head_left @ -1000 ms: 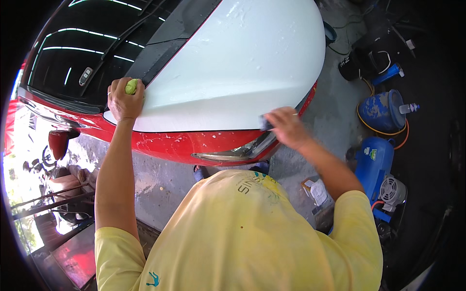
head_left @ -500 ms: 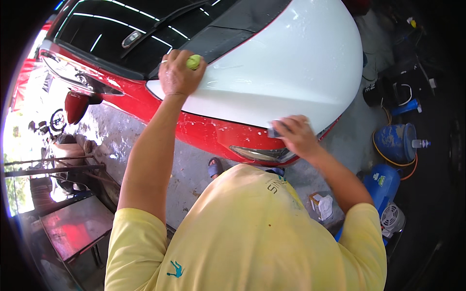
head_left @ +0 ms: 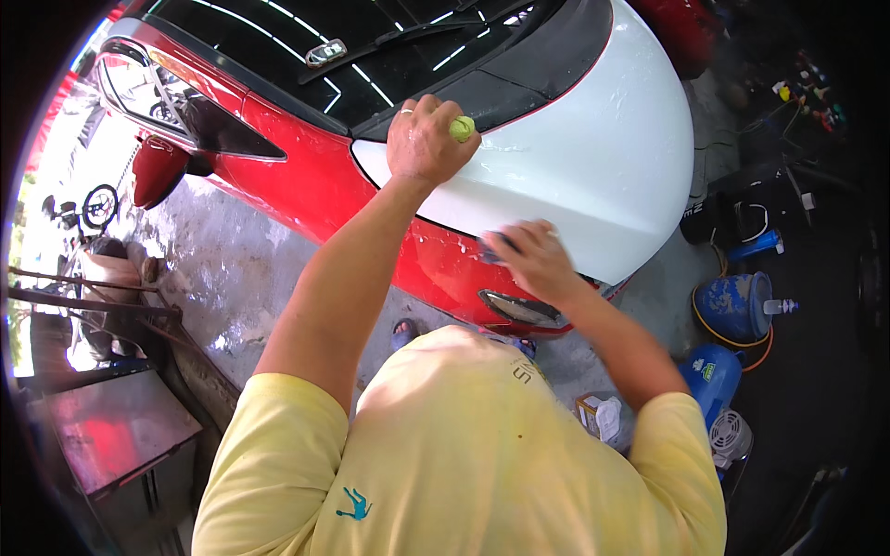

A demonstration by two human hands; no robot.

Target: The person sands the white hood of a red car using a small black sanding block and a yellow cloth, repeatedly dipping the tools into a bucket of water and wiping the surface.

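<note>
My left hand [head_left: 428, 146] is closed around a yellow-green wad [head_left: 463, 128], a sponge or bunched cloth, with one end showing past the thumb. It rests on the white hood [head_left: 603, 139] of a red car, close to the windshield's base. Over the hood's near edge, my right hand [head_left: 533, 261] grips a dark flat block [head_left: 497, 247], partly covered by the fingers and blurred by motion. White, milky drops and streaks dot the red fender [head_left: 443, 271] just below that block. A headlight [head_left: 525, 309] sits below my right hand.
A red side mirror [head_left: 159, 172] juts out at left. Near the lower left stands a metal-topped cabinet [head_left: 125, 428]. On the right are a blue drum [head_left: 732, 306] with a hose around it, a blue compressor tank [head_left: 712, 372] and a small box [head_left: 589, 410] on the floor.
The view has shifted, moving the car's front rightward in the picture. My right hand has slid left along the hood edge, away from the headlight. My left hand stays near the windshield's base.
</note>
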